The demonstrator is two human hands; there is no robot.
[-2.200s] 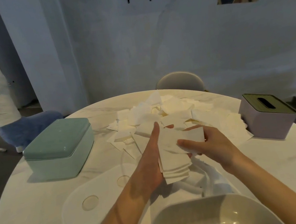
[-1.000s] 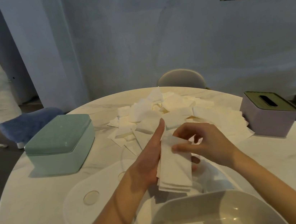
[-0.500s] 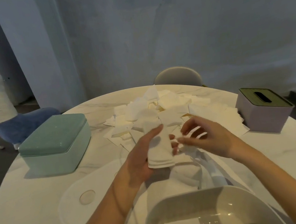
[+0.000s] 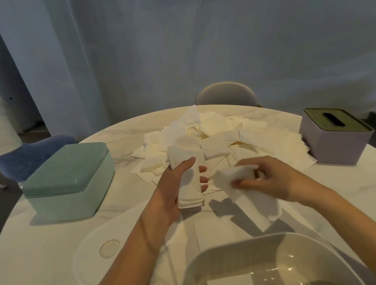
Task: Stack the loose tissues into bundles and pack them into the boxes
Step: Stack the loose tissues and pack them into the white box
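A heap of loose white tissues [image 4: 219, 135] covers the far middle of the round marble table [image 4: 43, 269]. My left hand [image 4: 174, 192] grips a neat bundle of tissues [image 4: 188, 183], thumb across its top and fingertips curled round its right side. Just to the right, my right hand [image 4: 265, 177] pinches a single loose tissue [image 4: 232, 177] lifted off the table. An open white box [image 4: 221, 257] sits at the near edge with a folded tissue lying inside it.
A closed mint-green box [image 4: 67, 179] stands at the left. A lilac tissue box with an olive slotted lid [image 4: 334, 137] stands at the right. A flat white lid [image 4: 94, 255] lies near the left front. A chair back [image 4: 225, 95] shows behind the table.
My left hand has squared the bundle and raised it toward the heap. My right hand let go of the bundle, moved right and picked up a single loose tissue.
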